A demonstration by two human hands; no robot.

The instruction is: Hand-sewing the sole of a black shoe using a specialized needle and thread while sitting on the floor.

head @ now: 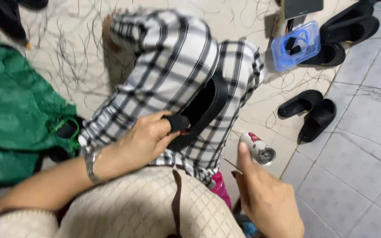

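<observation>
Left hand (144, 141) pinches a black strap (178, 122) of the black slipper upper (208, 108) resting on the checked-trousered lap, while right hand (265, 198), grip loosely open and empty, hovers just beside a small red-and-white can (257, 148).

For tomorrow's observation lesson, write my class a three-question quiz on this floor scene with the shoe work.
1. True or false: the left hand grips a black shoe piece on the lap.
2. What lies in the blue plastic container? A) black pieces B) coins
3. What lies on the tiled floor near the right hand?

Key: 1 true. 2 A. 3 A small can; black slippers lie farther off.
</observation>
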